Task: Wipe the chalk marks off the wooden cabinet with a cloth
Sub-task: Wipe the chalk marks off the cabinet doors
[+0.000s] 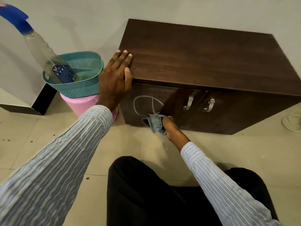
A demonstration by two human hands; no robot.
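On cabinet (pixel 203 62) front, right hand (pixel 169 126) clamps bunched cloth (pixel 154 123) — left hand (pixel 116 77) flat, fingers straight.

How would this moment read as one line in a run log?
right hand: grips grey-blue cloth against dark wooden cabinet door | white chalk circle: partly left | left hand: flat on top edge

Cabinet (pixel 203 62) was dark brown wood grain, chalk marks (pixel 146 105) pale white on its door, cloth (pixel 154 123) grey-blue. Basket (pixel 91 88) teal and perforated, bucket (pixel 84 103) pink. Sleeves (pixel 65 152) light blue with white stripes; trousers (pixel 154 193) black; floor (pixel 244 152) beige tile.
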